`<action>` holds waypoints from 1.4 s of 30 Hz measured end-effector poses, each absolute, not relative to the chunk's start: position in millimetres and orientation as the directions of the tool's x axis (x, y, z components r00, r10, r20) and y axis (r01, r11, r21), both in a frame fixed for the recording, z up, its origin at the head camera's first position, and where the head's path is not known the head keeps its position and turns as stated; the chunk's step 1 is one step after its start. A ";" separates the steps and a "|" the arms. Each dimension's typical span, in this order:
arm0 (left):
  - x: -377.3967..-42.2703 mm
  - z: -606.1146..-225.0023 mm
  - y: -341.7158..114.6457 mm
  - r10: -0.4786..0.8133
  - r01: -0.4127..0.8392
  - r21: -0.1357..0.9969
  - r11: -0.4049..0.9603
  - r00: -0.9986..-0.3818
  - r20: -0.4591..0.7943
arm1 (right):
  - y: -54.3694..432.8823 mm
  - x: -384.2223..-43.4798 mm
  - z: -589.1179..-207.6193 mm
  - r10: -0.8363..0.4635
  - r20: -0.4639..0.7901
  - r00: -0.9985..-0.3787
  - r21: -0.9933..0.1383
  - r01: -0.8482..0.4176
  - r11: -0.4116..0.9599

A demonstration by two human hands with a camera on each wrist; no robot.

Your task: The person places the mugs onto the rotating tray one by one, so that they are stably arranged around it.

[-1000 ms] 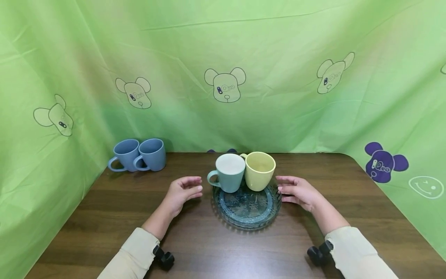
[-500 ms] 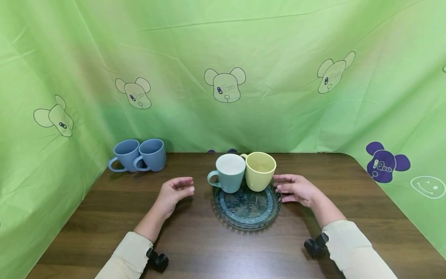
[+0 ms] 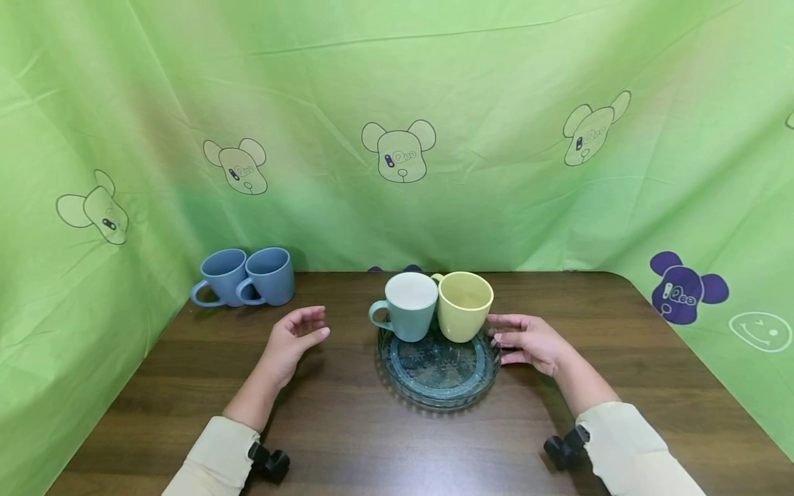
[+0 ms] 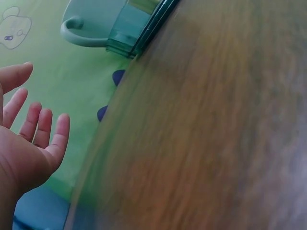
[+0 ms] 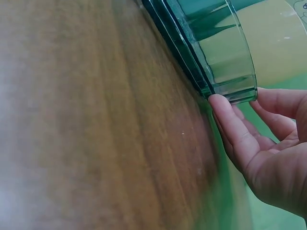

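A teal mug (image 3: 411, 313) with a white inside and a yellow mug (image 3: 462, 313) stand upright, side by side, in a round blue-green glass dish (image 3: 437, 401) with a ribbed wall. My right hand (image 3: 535, 344) is at the dish's right side; in the right wrist view its fingertips (image 5: 220, 101) touch the glass wall, fingers fairly straight. My left hand (image 3: 288, 348) hovers over the table left of the dish, fingers loosely bent and holding nothing. The left wrist view shows that hand (image 4: 29, 143) spread apart from the teal mug (image 4: 86, 31).
Two blue mugs (image 3: 223, 275) stand touching at the table's back left, handles pointing left. The brown wooden table (image 3: 372, 448) ends against a green cloth (image 3: 310, 138) printed with bear heads, hanging behind and at both sides.
My left hand has drawn away from the dish, leftward toward the blue mugs. My right hand stays by the dish's right side with hardly any movement. The mugs and dish keep their places.
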State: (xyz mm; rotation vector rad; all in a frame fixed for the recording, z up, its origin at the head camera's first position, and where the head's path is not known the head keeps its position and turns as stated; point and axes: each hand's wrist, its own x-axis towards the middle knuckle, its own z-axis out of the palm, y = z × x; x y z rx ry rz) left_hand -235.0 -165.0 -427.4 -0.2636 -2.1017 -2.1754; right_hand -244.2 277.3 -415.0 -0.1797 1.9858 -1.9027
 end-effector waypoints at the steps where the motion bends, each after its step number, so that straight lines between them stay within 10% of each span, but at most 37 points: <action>1: -235.2 -426.9 -166.6 0.037 0.199 0.979 -0.037 -0.979 0.200 | 277.8 -243.4 -415.5 -0.349 -0.180 -0.920 -0.984 0.166 0.071; 42: -224.1 -409.3 -212.7 -0.250 0.266 0.964 0.010 -0.933 0.260 | 265.1 -207.5 -421.1 -0.213 -0.158 -0.964 -0.980 0.180 -0.088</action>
